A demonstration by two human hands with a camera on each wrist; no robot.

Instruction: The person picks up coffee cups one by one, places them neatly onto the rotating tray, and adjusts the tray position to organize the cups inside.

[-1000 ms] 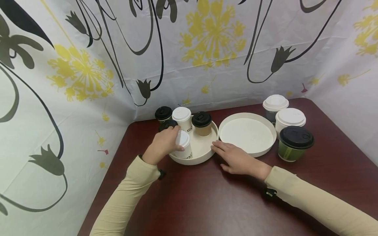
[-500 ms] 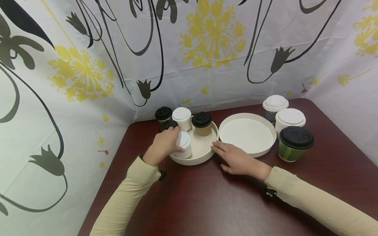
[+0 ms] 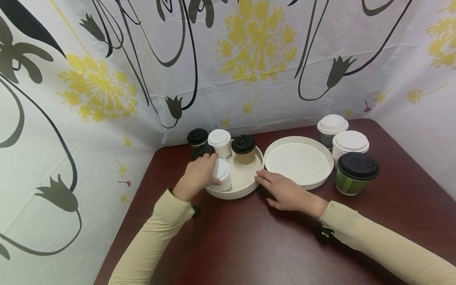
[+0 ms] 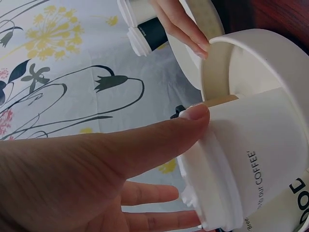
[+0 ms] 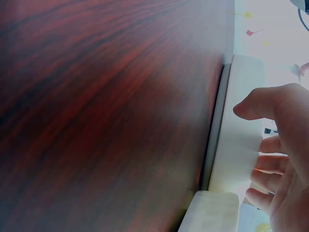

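Observation:
My left hand [image 3: 200, 176] grips a white paper coffee cup [image 3: 222, 174] by its white lid end. The cup is upright at the near left of a round cream tray [image 3: 246, 178]. In the left wrist view the thumb [image 4: 159, 140] presses the cup just below the lid, fingers around the far side. Behind it on this tray are a white-lidded cup [image 3: 219, 144] and a brown cup with a black lid [image 3: 244, 149]. A black-lidded cup [image 3: 202, 150] is partly hidden behind my left hand. My right hand [image 3: 285, 194] touches the tray's right rim with extended fingers.
A second round cream tray [image 3: 298, 160] sits right beside the first. To its right stand a green cup with black lid [image 3: 356, 174], a white cup [image 3: 350, 146] and a dark cup with white lid [image 3: 332, 128]. Another black-lidded cup [image 3: 197, 137] stands at back left, near the patterned cloth [image 3: 213, 79].

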